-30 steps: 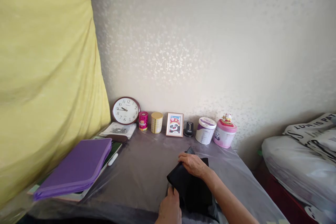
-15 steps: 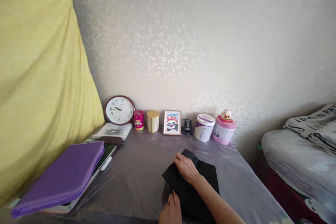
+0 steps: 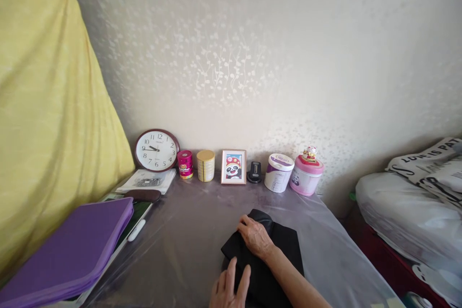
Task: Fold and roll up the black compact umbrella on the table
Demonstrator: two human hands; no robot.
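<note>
A folded black cloth lies on the covered table, its exact kind unclear to me. My right hand rests on its upper left part with fingers bent and pressed into the fabric. At the cloth's lower left edge, my left hand has its fingers spread and grips nothing. Part of the cloth is hidden beneath my right forearm, and the bottom of the picture cuts off my left hand.
Along the wall stand a clock, a pink tin, a yellow-lidded can, a panda picture, a black stand and two tubs. A purple folder and white pen-like object lie left.
My left hand has loosened its fingers from the cloth's left edge and spread them. My right hand stays on the cloth. The view has shifted slightly.
</note>
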